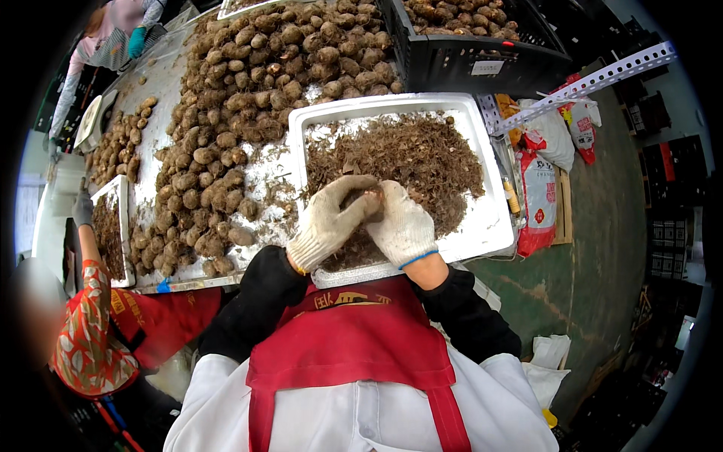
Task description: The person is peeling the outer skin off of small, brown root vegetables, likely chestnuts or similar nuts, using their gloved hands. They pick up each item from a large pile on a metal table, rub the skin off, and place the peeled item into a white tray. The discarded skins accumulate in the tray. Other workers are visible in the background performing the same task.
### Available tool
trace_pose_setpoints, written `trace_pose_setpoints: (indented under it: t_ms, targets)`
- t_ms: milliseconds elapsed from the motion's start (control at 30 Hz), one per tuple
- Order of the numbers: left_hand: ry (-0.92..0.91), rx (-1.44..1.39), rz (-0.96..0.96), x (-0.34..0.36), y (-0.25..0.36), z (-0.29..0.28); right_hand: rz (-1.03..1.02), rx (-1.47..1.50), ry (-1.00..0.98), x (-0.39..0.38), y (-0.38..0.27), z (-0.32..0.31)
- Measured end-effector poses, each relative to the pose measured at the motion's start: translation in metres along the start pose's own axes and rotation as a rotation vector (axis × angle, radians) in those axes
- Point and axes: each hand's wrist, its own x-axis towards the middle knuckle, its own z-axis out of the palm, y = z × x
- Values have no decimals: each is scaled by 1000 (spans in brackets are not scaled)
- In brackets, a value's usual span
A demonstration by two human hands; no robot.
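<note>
My left hand (pixel 334 220) and my right hand (pixel 403 226) wear white knit gloves and meet over a white foam tray (pixel 493 218). Both have their fingers curled in and pressed together at the fingertips. Whatever lies between them is mostly hidden; only a bit of brown shows there. Loose brown root hairs and peelings (pixel 422 154) cover much of the tray's bottom, right below my hands. To the left, a large heap of hairy brown taro corms (pixel 203 181) spreads over the table, its nearest corms close to my left forearm.
A black crate (pixel 482 68) of taro stands behind the tray, beside a white perforated metal bar (pixel 602 83). Red and white sacks (pixel 536 196) sit to the right. A co-worker in a patterned sleeve (pixel 96 301) works at the left by a smaller tray (pixel 124 226); another person stands at the far left.
</note>
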Motion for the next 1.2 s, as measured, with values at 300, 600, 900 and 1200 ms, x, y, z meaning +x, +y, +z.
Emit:
trace_pose_setpoints:
  t_ms: [300,600,900,1200]
  targets:
    - [-43,-649,-333,5,-25,3,-229,-113,216,-17,6,4]
    - [-147,216,-10,2,-23,-3,-279,-47,196,-25,16,3]
    - [-103,-831,-409,-13,-21,19,-315,190,243,-26,28,-5]
    - [-200,177,-5,-15,-8,-3,-288,149,156,-28,19,-2]
